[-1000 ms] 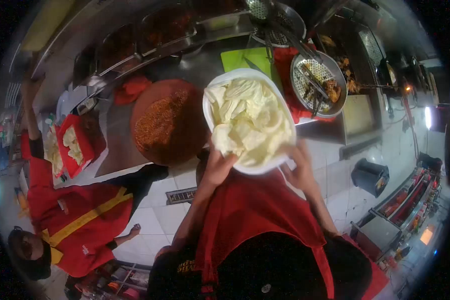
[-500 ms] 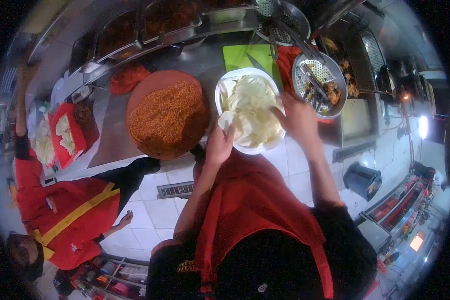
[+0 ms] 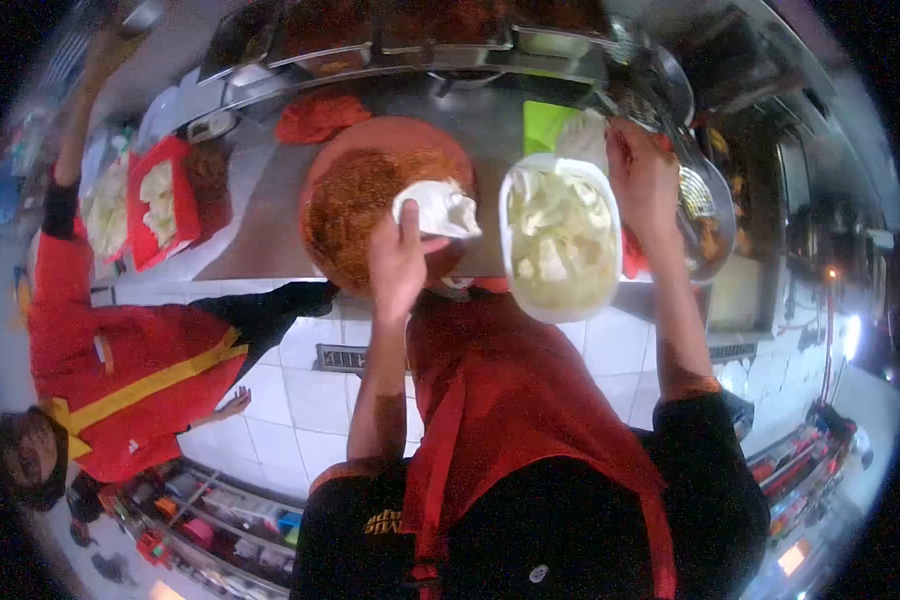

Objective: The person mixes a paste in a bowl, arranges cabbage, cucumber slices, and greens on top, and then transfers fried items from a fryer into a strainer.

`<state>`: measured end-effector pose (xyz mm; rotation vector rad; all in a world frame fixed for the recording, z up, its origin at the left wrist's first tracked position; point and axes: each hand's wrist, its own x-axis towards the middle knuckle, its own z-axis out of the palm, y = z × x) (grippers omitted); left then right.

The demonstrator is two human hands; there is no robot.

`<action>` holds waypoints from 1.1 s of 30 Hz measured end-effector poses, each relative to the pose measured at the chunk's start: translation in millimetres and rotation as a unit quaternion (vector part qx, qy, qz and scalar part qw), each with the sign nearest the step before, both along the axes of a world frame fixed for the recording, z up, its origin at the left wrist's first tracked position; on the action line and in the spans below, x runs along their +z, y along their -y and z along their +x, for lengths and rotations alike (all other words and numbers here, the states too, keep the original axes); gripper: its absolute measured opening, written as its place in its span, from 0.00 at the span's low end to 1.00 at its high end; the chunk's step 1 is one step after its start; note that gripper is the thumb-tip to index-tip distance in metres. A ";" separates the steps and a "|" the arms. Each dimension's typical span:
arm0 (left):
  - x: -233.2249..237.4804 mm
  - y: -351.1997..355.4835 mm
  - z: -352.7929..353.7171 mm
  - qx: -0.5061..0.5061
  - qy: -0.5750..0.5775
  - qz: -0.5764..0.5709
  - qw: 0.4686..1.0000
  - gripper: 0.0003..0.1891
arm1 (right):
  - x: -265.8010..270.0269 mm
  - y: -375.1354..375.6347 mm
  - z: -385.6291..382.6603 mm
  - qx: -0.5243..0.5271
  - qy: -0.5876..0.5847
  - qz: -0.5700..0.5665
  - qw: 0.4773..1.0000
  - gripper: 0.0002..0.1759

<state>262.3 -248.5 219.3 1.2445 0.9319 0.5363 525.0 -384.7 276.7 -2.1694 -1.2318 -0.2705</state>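
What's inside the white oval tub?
The white oval tub holds pale, cabbage-like leaves, loosely piled. The upper leaves cover its bottom, so whatever lies beneath them cannot be seen.

A single head-worn view, wide and round with curved edges, looks forward and down over an apron (image 3: 530,370). The left hand (image 3: 398,265) and right hand (image 3: 650,185) appear near, the counter (image 3: 270,180) just beyond, a co-worker (image 3: 155,390) farther left.

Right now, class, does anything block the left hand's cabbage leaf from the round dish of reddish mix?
Nothing visible does. In the left hand, the cabbage leaf overlaps the round dish in this view, with nothing else showing between; any gap cannot be judged.
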 end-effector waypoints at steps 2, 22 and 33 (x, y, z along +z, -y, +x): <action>-11.3 -31.9 -15.7 0.049 0.024 0.026 0.998 0.20 | 1.6 -29.6 -15.3 0.052 -0.082 0.011 0.995 0.10; -82.5 -158.9 -69.7 0.153 -0.285 0.498 0.804 0.21 | -92.4 -185.3 -74.5 0.177 -0.086 -0.222 0.955 0.12; -45.3 -9.3 118.3 -0.295 -0.067 0.518 0.800 0.18 | -70.4 4.7 -8.5 0.229 0.012 -0.252 0.940 0.28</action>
